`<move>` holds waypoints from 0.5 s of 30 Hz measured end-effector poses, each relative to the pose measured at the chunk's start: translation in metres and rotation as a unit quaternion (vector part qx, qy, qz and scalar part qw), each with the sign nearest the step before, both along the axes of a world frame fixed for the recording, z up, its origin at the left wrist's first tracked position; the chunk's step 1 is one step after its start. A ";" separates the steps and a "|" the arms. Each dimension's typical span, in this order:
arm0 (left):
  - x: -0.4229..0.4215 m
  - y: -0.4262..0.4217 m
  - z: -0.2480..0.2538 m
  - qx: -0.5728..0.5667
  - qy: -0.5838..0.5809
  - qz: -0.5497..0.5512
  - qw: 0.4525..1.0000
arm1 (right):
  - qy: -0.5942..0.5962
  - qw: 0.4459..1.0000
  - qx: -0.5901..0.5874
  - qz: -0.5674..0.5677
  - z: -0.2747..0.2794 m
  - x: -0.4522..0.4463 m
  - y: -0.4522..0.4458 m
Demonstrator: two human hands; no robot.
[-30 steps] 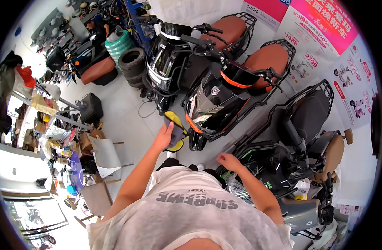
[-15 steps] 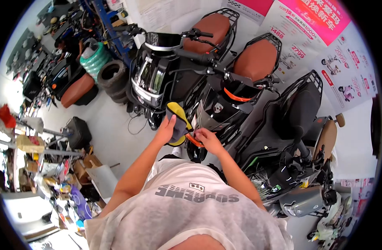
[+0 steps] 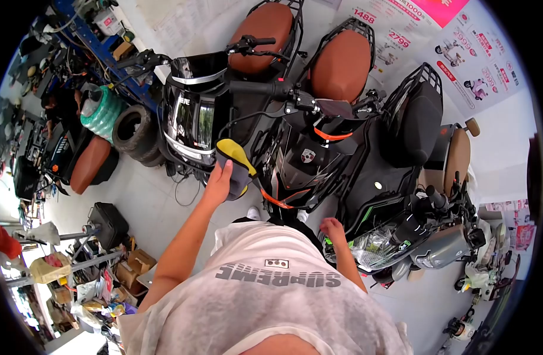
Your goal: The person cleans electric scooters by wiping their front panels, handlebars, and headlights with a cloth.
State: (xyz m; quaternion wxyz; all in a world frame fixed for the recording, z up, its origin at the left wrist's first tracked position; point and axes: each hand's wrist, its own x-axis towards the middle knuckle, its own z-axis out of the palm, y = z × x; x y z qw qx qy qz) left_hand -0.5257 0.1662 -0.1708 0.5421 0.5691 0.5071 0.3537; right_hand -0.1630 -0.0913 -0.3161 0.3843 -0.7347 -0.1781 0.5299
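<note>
My left hand (image 3: 219, 180) grips a grey and yellow cloth (image 3: 238, 158), folded over, with its yellow side partly turned up. The cloth is in front of a black scooter (image 3: 295, 163) with orange trim and a shield badge, and beside a second black scooter (image 3: 188, 121) with a glossy front panel. Over on the other side, my right hand (image 3: 332, 228) hangs low with its fingers curled in. Nothing shows in it. It is apart from the orange-trimmed scooter and near the front of a black and green scooter (image 3: 366, 222).
Brown seats (image 3: 341, 62) and handlebars rise behind the front panels. Stacked tyres (image 3: 135, 133) and a green-wrapped roll (image 3: 100, 112) stand to the left. A black case (image 3: 110, 225) and a cluttered shelf (image 3: 76, 266) are lower left. In the background left, a person (image 3: 55, 109) is partly visible.
My right hand has left the orange trim and dropped back to the right. My left hand still holds the cloth, now a little further left and clear of the trim. The view has shifted.
</note>
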 end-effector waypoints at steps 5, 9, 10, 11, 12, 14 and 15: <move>0.032 0.001 0.014 0.028 -0.045 -0.050 0.997 | 0.047 0.987 0.114 0.100 0.098 -0.060 0.114; 0.042 0.002 0.024 0.024 -0.077 -0.054 0.995 | 0.095 0.970 0.160 0.160 0.139 -0.097 0.186; 0.040 0.003 0.022 0.002 -0.092 -0.048 0.995 | 0.111 0.961 0.169 0.188 0.141 -0.101 0.197; 0.038 0.004 0.020 0.004 -0.090 -0.045 0.995 | 0.127 0.952 0.176 0.216 0.142 -0.106 0.206; 0.036 0.003 0.022 -0.013 -0.107 -0.030 0.994 | 0.115 0.949 0.212 0.203 0.146 -0.113 0.212; 0.031 0.000 0.026 -0.031 -0.123 -0.011 0.992 | 0.074 0.942 0.239 0.224 0.136 -0.116 0.219; 0.028 0.000 0.031 -0.032 -0.128 0.005 0.991 | 0.030 0.932 0.268 0.241 0.137 -0.119 0.222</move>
